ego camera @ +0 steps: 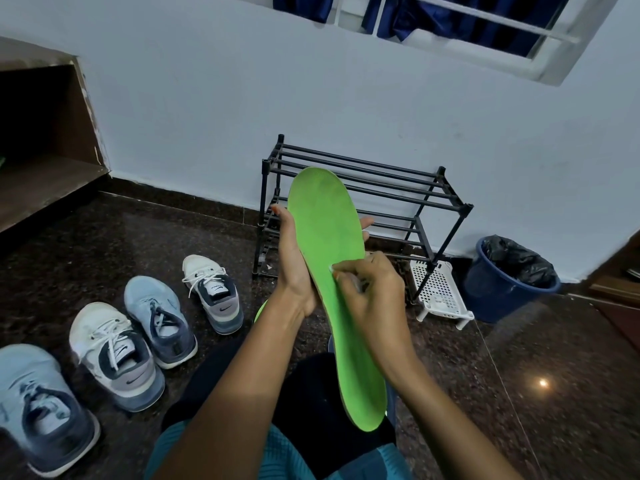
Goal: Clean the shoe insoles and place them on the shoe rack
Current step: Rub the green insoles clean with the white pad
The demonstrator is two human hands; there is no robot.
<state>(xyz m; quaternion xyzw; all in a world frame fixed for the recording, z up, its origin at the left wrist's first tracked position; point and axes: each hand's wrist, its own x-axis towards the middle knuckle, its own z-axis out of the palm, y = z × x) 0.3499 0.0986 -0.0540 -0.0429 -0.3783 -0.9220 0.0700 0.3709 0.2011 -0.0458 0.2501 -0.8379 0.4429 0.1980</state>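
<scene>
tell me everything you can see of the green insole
The insole is bright green, long and thin, seemingly foam with a fabric top and a pale tan edge near the heel. Faint grey smudges mark the toe end. It is held in the air before the rack, toe up and away, heel nearest the camera. The left hand holds it from behind, thumb on one edge, fingertips past the other. The right hand presses a small white piece on its middle.

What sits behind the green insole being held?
The left hand supports the green insole from behind; beyond stands the black shoe rack. The insole covers the palm and part of the rack's shelves.
</scene>
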